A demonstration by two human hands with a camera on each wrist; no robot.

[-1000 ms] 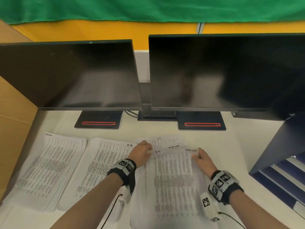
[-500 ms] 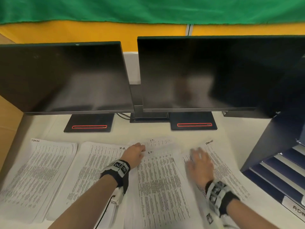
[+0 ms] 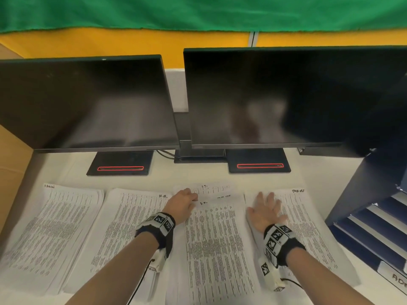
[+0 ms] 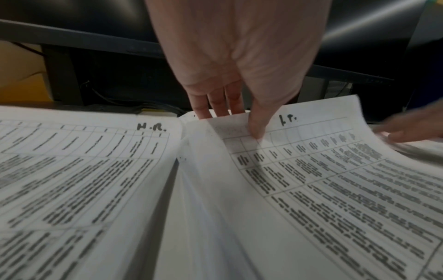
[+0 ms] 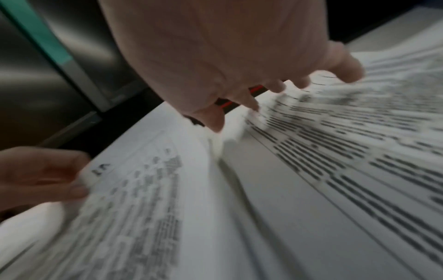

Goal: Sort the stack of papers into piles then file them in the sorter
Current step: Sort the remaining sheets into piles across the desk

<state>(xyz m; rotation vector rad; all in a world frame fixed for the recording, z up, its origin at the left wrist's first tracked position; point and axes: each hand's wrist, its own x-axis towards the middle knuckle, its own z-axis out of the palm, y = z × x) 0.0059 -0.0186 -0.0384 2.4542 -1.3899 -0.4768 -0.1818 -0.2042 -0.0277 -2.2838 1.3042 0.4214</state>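
The papers lie in four groups side by side on the white desk (image 3: 167, 177), near the person, with each sheet's long side running from near to far. At the far left is the first pile (image 3: 50, 234), with a hand-written word at its top corner that is too small to read. Just beside it on the right is the pile marked H.R. (image 3: 123, 230). Neither hand touches these two piles.

Next comes the middle stack (image 3: 218, 243), which looks like the one not yet sorted. The left hand (image 3: 181, 204) is on its far left corner. In the left wrist view the thumb lies on top of the top sheet (image 4: 311, 170) and the fingers (image 4: 217, 106) go under its far edge, so this hand pinches that sheet, and the corner is lifted a little. The sheet has letters written at the top, maybe "I.T.".

To the right is the right pile (image 3: 308, 227). The right hand (image 3: 266, 212) lies on it, wide and flat, holding nothing.

Farthest right stands the dark blue sorter (image 3: 374, 216), with its slots facing the desk.

I think the pinched sheet goes to a pile next. The left hand is the nearer one. There is bare desk on the far side, between the papers and the two dark monitors (image 3: 264, 95), where a new pile could start.
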